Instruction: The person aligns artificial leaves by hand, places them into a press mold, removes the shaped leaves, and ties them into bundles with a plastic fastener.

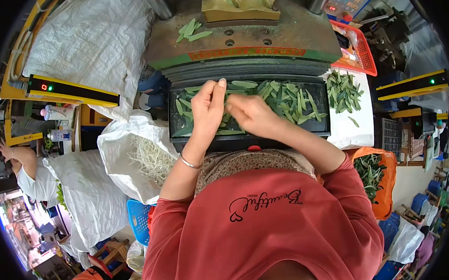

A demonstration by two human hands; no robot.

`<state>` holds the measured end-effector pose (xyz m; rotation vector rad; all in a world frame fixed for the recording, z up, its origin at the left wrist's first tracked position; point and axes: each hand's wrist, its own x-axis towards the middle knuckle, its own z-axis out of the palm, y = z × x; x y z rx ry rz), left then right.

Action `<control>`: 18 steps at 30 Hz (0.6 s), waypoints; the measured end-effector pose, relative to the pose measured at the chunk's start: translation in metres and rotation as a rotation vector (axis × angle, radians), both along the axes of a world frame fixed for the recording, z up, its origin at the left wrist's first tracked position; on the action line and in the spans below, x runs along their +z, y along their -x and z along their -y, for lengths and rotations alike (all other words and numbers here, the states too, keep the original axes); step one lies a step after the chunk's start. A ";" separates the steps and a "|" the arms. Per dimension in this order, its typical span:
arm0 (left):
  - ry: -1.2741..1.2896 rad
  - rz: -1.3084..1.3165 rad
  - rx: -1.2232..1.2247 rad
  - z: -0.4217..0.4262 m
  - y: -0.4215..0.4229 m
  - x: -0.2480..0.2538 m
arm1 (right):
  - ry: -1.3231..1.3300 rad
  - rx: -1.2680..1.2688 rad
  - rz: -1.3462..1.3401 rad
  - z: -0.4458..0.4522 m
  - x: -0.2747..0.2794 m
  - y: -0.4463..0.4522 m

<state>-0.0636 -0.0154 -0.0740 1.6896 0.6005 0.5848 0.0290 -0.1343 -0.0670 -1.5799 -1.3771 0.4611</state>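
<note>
Under & beside both hands' fingers (218, 92), green lvs (289, 101), blk tray (239, 142).

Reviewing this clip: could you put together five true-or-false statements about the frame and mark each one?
1. The left hand and right hand are both above the black rectangular tray. True.
2. The thin silver bangle circles the right wrist. False: the bangle is on the left arm, near the wrist.
3. Flat green leaf-shaped pieces lie on the white surface right of the tray. True.
4. The white woven sack on the left holds pale stringy strands. True.
5. The person's top is blue. False: the long-sleeved top is red with black lettering.
</note>
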 end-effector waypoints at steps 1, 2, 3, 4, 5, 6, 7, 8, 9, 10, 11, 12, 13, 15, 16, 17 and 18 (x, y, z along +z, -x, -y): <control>-0.056 -0.043 -0.006 -0.004 0.001 0.003 | -0.048 -0.004 0.095 -0.001 -0.002 0.003; -0.114 -0.088 -0.010 -0.007 0.001 0.006 | -0.098 -0.007 0.187 -0.003 -0.001 0.007; -0.125 -0.082 -0.011 -0.008 -0.002 0.009 | -0.109 -0.009 0.193 -0.005 0.002 0.010; -0.030 -0.011 -0.029 -0.008 -0.006 0.013 | -0.084 -0.005 0.229 -0.007 0.006 0.012; 0.070 0.057 -0.048 -0.006 -0.009 0.015 | -0.054 -0.002 0.262 -0.007 0.010 0.016; 0.174 0.124 -0.067 -0.002 -0.013 0.017 | -0.020 0.002 0.294 -0.006 0.013 0.018; 0.278 0.191 -0.088 0.001 -0.016 0.020 | 0.014 0.005 0.328 -0.005 0.017 0.018; 0.198 0.202 -0.112 0.006 -0.017 0.026 | 0.009 -0.001 0.335 -0.006 0.022 0.012; 0.119 0.213 -0.135 0.013 -0.015 0.030 | 0.013 -0.069 0.335 -0.006 0.028 0.002; 0.115 0.215 -0.142 0.029 -0.016 0.028 | 0.018 -0.137 0.330 -0.006 0.033 -0.008; -0.051 0.226 -0.117 0.050 -0.020 0.024 | 0.023 -0.203 0.327 -0.006 0.038 -0.016; -0.219 0.239 -0.088 0.059 -0.024 0.022 | 0.026 -0.267 0.327 -0.007 0.041 -0.021; -0.221 0.246 -0.087 0.056 -0.027 0.030 | 0.023 -0.267 0.334 -0.008 0.040 -0.018; -0.011 0.225 -0.090 0.038 -0.033 0.060 | 0.002 -0.232 0.495 -0.005 0.027 0.008; 0.094 0.213 -0.094 0.031 -0.037 0.075 | -0.008 -0.216 0.575 -0.004 0.022 0.019; 0.197 0.202 -0.098 0.028 -0.039 0.082 | -0.019 -0.199 0.656 -0.003 0.020 0.023; 0.193 0.208 -0.100 0.032 -0.040 0.078 | 0.032 -0.227 0.657 -0.004 0.023 0.017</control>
